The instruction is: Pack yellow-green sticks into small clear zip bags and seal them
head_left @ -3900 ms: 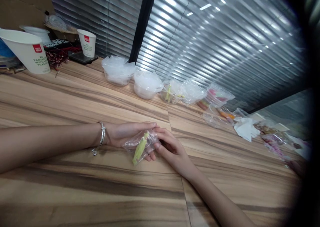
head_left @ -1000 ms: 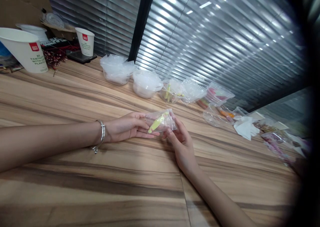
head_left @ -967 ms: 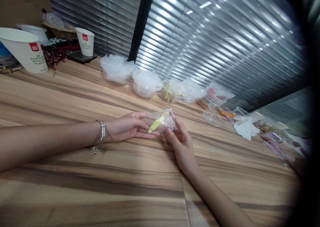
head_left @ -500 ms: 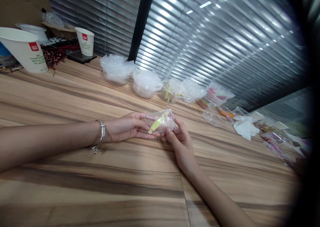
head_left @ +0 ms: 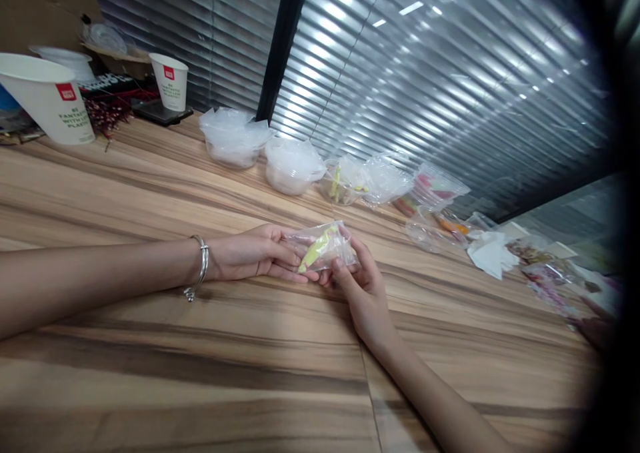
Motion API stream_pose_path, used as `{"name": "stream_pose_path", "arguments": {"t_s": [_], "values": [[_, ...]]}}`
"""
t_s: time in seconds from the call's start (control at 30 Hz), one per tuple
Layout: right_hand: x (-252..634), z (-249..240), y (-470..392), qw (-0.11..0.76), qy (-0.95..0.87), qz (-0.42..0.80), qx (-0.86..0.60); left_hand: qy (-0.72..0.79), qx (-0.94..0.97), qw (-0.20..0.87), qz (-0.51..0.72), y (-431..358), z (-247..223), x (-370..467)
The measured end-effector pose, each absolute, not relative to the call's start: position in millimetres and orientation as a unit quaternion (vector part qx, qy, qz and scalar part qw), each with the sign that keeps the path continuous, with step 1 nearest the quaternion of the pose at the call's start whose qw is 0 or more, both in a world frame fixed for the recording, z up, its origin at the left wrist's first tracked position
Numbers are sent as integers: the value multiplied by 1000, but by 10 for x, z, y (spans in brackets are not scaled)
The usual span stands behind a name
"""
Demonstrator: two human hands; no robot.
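Observation:
A small clear plastic bag with a yellow-green item inside is held between my two hands, above the wooden table. My left hand, with a silver bangle at its wrist, pinches the bag's left end between thumb and fingers. On the right side, my right hand grips the bag with the thumb in front and fingers behind. The lower fingers of both hands nearly meet beneath the bag.
Clear bowls stand in a row behind my hands: one at the left, another beside it, and one with yellow-green pieces. White tissue lies at the right. Paper cups stand at the back left.
The bag has tilted slightly between my hands, and the yellow-green item's lower end sits a little lower. Both hands still hold the bag.

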State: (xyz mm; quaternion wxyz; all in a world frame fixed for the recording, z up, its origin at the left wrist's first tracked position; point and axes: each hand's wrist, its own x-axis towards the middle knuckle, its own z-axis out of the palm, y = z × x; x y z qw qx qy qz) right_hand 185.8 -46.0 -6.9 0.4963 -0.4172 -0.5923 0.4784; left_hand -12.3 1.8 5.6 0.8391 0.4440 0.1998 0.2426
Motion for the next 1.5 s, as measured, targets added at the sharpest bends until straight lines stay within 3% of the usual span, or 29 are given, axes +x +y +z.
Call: {"name": "stream_pose_path", "arguments": {"t_s": [0.93, 1.5], "values": [[1875, 5, -490, 442, -589, 501, -455, 231, 420, 844, 240, -4, 81, -93], [1887, -26, -462, 457, -593, 480, -457, 218, 429, 842, 242, 2, 67, -95]]}}
